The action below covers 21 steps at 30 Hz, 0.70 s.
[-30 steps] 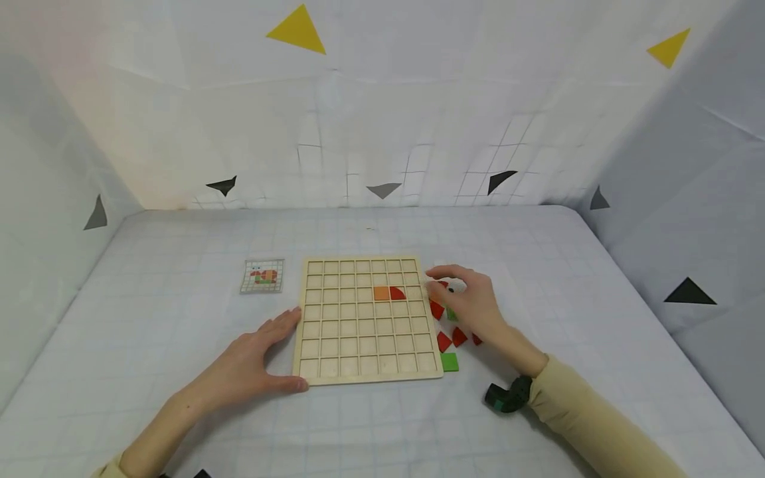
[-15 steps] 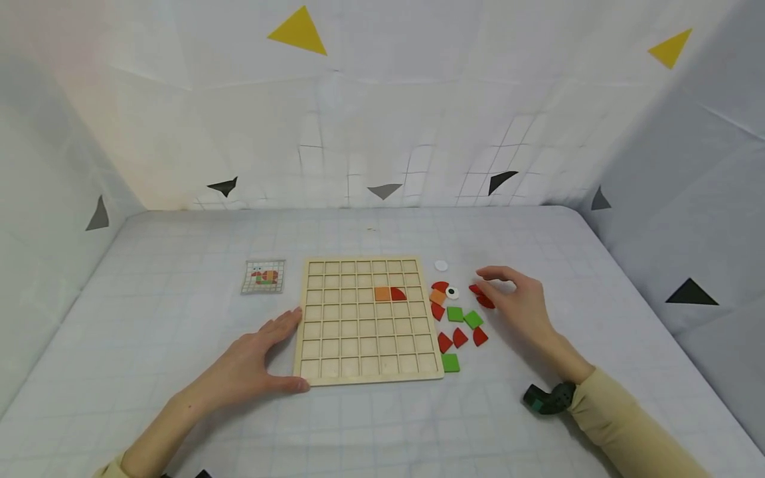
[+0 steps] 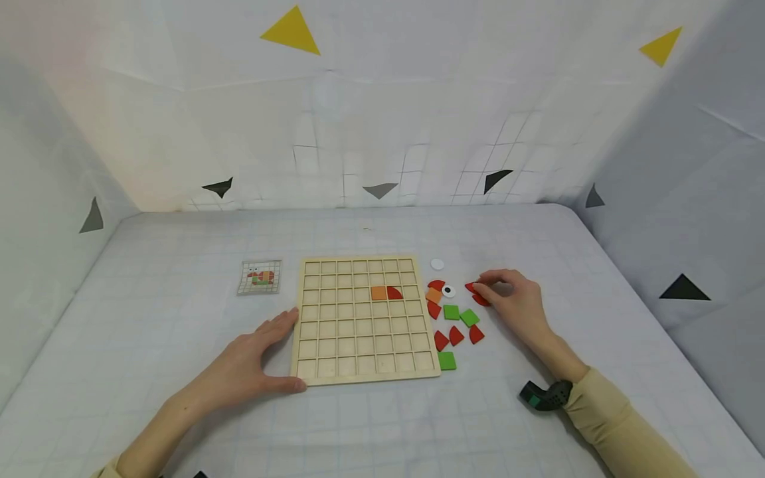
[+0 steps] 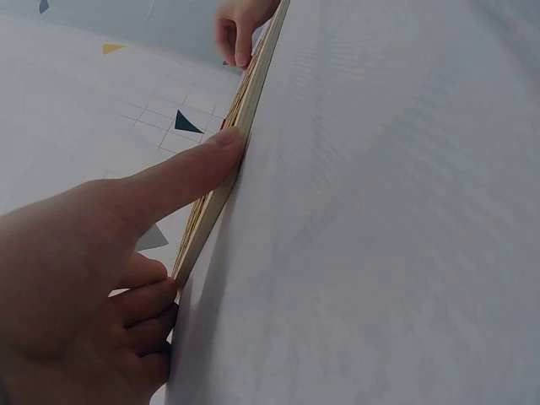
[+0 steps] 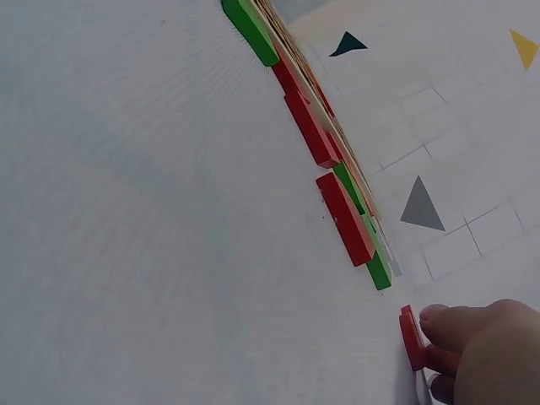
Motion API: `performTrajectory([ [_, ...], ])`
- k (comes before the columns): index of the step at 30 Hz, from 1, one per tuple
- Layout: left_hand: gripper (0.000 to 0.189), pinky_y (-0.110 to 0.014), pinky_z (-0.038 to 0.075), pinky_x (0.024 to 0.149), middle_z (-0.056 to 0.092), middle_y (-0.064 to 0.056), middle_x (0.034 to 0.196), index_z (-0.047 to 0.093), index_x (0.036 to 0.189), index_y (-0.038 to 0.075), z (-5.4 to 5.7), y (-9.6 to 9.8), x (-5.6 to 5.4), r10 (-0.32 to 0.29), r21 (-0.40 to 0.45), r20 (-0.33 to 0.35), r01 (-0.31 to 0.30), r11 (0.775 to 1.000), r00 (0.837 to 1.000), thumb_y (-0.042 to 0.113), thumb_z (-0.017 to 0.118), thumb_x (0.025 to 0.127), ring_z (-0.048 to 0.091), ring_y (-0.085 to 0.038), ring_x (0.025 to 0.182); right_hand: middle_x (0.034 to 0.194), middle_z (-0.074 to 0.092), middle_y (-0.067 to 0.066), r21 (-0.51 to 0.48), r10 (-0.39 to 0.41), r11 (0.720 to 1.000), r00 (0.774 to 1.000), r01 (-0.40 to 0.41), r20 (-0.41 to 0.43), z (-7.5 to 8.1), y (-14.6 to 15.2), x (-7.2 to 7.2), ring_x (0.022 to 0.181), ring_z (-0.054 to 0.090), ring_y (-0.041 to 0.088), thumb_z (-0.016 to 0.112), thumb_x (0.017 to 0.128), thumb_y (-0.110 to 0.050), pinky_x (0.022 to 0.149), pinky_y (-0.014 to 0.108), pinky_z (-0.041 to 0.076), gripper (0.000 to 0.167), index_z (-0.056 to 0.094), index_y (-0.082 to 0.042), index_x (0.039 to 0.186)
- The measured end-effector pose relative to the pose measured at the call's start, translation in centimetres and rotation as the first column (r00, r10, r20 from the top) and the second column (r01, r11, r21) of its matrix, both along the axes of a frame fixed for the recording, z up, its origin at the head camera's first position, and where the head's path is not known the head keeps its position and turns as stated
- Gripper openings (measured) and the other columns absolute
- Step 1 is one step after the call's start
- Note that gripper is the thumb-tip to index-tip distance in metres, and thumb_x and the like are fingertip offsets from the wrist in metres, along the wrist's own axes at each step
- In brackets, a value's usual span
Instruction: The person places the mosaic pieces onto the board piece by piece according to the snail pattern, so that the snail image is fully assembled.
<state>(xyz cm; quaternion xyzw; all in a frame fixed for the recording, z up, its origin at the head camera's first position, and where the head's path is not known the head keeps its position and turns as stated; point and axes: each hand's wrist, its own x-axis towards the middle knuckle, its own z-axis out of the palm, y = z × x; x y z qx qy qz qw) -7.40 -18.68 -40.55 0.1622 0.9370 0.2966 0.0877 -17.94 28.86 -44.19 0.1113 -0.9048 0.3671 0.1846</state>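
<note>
A square wooden grid board (image 3: 366,318) lies mid-table, with an orange square tile (image 3: 379,293) and a red quarter-circle tile (image 3: 394,293) side by side in its cells. My left hand (image 3: 245,365) spans the board's near left corner: the thumb touches the front edge, the other fingers rest along the left side. To the right of the board, my right hand (image 3: 518,307) pinches a red quarter-circle tile (image 3: 471,287) between thumb and fingertips. Another red tile (image 3: 481,300) lies right beneath it. In the right wrist view, the red tile (image 5: 412,337) shows at the fingertips.
Along the board's right side lie several red quarter-circle tiles (image 3: 456,336), green squares (image 3: 451,312), an orange tile (image 3: 433,295), an eye disc (image 3: 448,291) and a white disc (image 3: 437,264). A small pattern card (image 3: 259,277) lies at the far left of the board.
My right hand has moved right, from over the tiles beside the board to the two outer red tiles, and its fingers have closed on one. The left hand stays at the board.
</note>
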Motion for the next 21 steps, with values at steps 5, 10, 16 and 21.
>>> performTrajectory([
  [5,0.114,-0.067,0.03,0.111,0.035,-0.005,0.161,0.031,0.158,0.022,0.0,0.0,-0.05,0.002,-0.001,0.002,-0.002,1.0,1.0,0.073,0.076,0.067,0.035,-0.043,0.144,0.098,0.072,0.001,0.029,0.017,0.999,1.0,-0.016,-0.021,-0.23,-0.01,-0.07,0.097,0.061,0.013,0.082,0.084,-0.018,0.087,0.018,0.044,0.024,0.074,-0.012,0.106],
  [10,0.114,-0.068,0.03,0.111,0.035,-0.007,0.161,0.031,0.158,0.021,0.01,0.01,-0.07,0.003,-0.002,0.004,-0.003,1.0,1.0,0.073,0.076,0.067,0.035,-0.044,0.144,0.098,0.072,0.002,0.041,0.025,0.999,0.999,-0.023,-0.034,-0.24,-0.07,-0.02,0.097,0.063,0.017,0.082,0.084,-0.015,0.087,0.023,0.046,0.024,0.074,-0.012,0.107],
  [16,0.115,-0.066,0.027,0.113,0.033,-0.005,0.162,0.03,0.159,0.022,-0.26,-0.02,-0.16,0.007,0.006,0.019,-0.007,1.0,1.0,0.072,0.078,0.067,0.032,-0.043,0.146,0.098,0.072,0.003,0.054,0.031,0.998,0.998,-0.028,-0.054,-0.32,-0.05,-0.09,0.096,0.064,0.02,0.082,0.084,-0.014,0.086,0.028,0.048,0.024,0.074,-0.012,0.106],
  [21,0.114,-0.065,0.027,0.114,0.032,-0.004,0.163,0.029,0.159,0.023,-0.42,-0.04,-0.23,0.007,0.011,0.03,-0.007,1.0,1.0,0.07,0.079,0.067,0.032,-0.042,0.146,0.099,0.073,0.003,0.054,0.036,0.998,0.998,-0.034,-0.053,-0.35,0.0,-0.1,0.097,0.064,0.02,0.081,0.084,-0.012,0.087,0.026,0.048,0.023,0.075,-0.012,0.107],
])
